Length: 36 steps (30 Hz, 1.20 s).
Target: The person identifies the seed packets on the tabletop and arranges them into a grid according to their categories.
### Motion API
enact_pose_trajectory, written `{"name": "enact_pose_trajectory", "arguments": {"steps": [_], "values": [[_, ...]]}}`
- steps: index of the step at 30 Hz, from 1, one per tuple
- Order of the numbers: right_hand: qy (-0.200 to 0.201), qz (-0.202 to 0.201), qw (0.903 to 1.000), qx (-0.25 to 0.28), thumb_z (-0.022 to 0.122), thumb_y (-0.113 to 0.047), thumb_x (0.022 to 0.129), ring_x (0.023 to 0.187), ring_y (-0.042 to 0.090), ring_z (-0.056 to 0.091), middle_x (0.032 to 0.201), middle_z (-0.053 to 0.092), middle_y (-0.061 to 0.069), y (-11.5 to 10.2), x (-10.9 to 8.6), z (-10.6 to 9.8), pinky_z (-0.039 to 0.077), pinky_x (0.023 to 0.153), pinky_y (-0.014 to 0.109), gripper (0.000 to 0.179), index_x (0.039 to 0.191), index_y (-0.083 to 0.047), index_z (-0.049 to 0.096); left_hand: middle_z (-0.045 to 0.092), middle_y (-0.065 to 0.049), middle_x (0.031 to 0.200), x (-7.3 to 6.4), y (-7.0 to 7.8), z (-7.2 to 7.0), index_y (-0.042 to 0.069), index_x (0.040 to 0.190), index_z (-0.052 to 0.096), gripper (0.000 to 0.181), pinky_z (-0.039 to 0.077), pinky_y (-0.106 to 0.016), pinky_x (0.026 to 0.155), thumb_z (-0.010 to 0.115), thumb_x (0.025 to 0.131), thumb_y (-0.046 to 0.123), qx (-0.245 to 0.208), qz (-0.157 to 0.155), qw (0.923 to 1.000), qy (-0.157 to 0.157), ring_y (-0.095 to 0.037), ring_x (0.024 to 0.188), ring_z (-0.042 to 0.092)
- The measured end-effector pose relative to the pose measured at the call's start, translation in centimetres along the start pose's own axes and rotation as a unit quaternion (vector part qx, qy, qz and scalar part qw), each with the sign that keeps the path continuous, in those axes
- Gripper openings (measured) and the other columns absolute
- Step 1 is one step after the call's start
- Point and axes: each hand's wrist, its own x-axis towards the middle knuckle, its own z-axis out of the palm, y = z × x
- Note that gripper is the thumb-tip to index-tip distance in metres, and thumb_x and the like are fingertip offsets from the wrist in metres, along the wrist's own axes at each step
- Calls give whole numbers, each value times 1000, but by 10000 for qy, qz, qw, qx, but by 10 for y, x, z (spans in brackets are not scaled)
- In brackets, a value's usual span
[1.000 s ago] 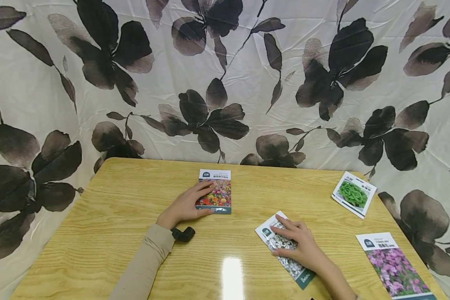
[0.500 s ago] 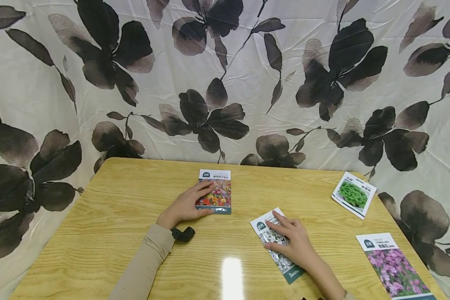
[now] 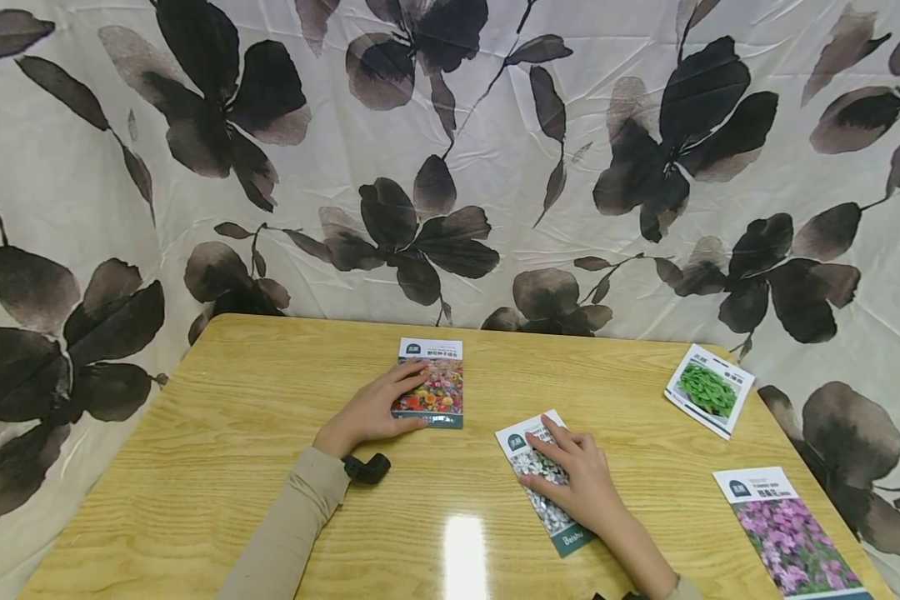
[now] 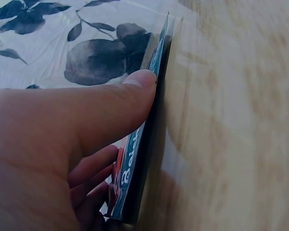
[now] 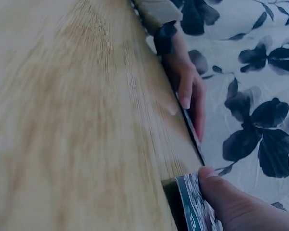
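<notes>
In the head view, the left hand [image 3: 375, 408] rests on a seed packet [image 3: 444, 386] printed with multicoloured flowers, near the table's far edge. Its fingers lie across the packet's left part, with the thumb by the bottom edge. The left wrist view shows that thumb [image 4: 120, 103] against the packet's teal strip. Nearer and to the right, the right hand [image 3: 581, 483] spreads its fingers over a white-flower seed packet [image 3: 558, 522], which lies tilted on the table. The right wrist view shows the thumb [image 5: 219, 190] touching that packet's face; the other fingers are hidden there.
On the wooden table [image 3: 232, 400], a small seed packet with green leaves [image 3: 708, 388] lies at the far right. A larger pink-flower seed packet [image 3: 795, 533] lies by the right edge. A floral cloth [image 3: 525, 167] hangs behind the table.
The right hand has slid the white-flower packet left and toward the table's far side. The packet is turned slightly more upright in the view. The left hand and its packet stay put.
</notes>
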Motion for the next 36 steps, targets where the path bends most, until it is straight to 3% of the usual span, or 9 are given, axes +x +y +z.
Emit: {"name": "enact_pose_trajectory", "arguments": {"steps": [20, 36], "values": [[81, 315, 9966, -756, 70, -45, 90, 118, 35, 46, 155, 40, 13, -17, 10, 12, 39, 78, 46, 57, 140, -19, 60, 30, -7, 160, 0, 1, -1, 15, 153, 40, 81, 30, -60, 113, 72, 87, 49, -1, -31, 10000, -22, -34, 146, 27], [209, 471, 9937, -1000, 64, -43, 94, 118, 42, 45, 153, 38, 23, -28, 17, 25, 41, 82, 51, 58, 143, -14, 56, 29, -7, 161, -1, 3, -1, 15, 154, 39, 82, 29, -60, 113, 72, 87, 49, -48, -62, 10000, -47, -34, 147, 26]]}}
